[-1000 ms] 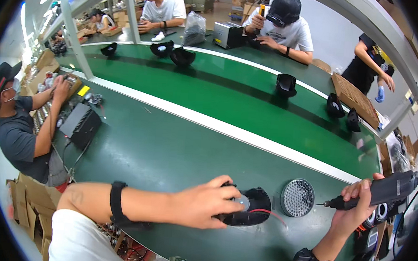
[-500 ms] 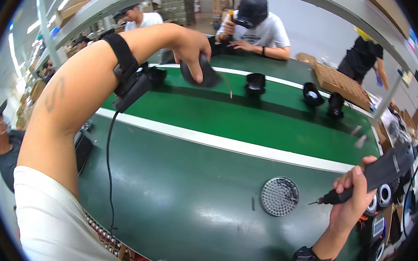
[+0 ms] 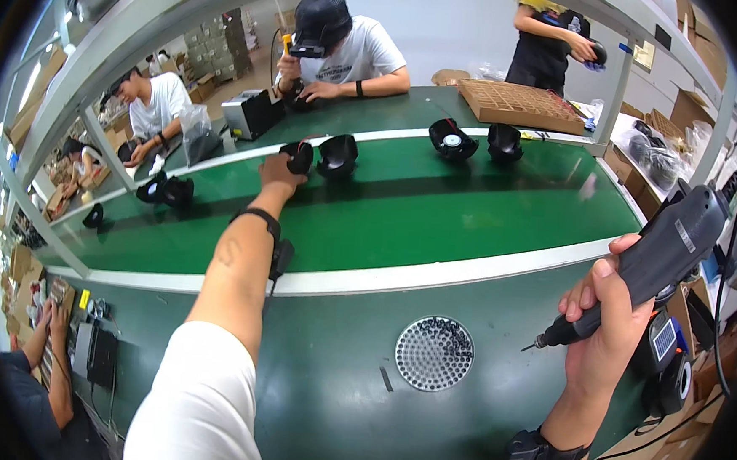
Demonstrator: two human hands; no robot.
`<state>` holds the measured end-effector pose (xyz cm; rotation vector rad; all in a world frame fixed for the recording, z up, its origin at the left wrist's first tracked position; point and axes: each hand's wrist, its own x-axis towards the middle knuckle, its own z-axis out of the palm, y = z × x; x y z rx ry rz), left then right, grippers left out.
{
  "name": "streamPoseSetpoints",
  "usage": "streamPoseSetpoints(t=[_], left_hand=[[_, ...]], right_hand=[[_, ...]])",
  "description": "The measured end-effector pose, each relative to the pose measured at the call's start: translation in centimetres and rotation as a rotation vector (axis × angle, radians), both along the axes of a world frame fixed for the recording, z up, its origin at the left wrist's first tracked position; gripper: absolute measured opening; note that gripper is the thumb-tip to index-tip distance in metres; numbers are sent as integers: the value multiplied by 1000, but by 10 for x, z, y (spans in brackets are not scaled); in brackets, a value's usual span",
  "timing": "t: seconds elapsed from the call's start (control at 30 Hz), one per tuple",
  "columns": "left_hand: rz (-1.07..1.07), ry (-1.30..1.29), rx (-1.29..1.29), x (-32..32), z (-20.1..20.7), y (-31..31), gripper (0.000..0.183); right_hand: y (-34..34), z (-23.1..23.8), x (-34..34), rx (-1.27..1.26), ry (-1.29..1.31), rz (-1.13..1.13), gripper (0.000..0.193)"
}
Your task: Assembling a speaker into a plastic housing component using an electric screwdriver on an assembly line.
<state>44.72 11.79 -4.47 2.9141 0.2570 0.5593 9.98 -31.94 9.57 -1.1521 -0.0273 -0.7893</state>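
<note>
My left arm reaches out over the green conveyor belt (image 3: pixel 403 219). At its far side my left hand (image 3: pixel 277 175) has its fingers round a black curved plastic housing (image 3: pixel 300 156), partly hidden by the hand. Just right of it stands another black housing, a cup-shaped shell (image 3: pixel 338 156). In my right hand (image 3: pixel 605 329) is a black electric screwdriver (image 3: pixel 676 240), its thin bit pointing down and left over the near worktop. Between my arms lies a round metal screw tray (image 3: pixel 411 361) with small dark screws in its holes, and beside it a small dark strip (image 3: pixel 386 379).
More black housings (image 3: pixel 452 141) stand along the belt, left and right. A white rail (image 3: pixel 433 274) edges the belt. Beyond it are a brown divided tray (image 3: pixel 524 105) and a co-worker (image 3: pixel 354 56). Black parts (image 3: pixel 670 379) and a cable lie at the right.
My view has turned to the left. My left hand, with the housing raised over the belt before, has lowered it beside the cup-shaped shell. My right hand keeps hold of the electric screwdriver.
</note>
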Motion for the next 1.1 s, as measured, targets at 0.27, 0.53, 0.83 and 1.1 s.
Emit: streamPoseSetpoints(t=[0.27,0.53,0.83,1.1], left_hand=[[131,25,-80,-14,29,-12,46],[-268,-7,187,-4,78,-118,54],[-388,165,-291,43,26,-306,62],[-207,-27,-341,85,-26,-310,42]], right_hand=[[4,6,2,-29,53,9,28],[1,7,4,-17,67,56,28],[-12,6,2,-27,100,14,34],[-17,9,5,-131,173,27,34]])
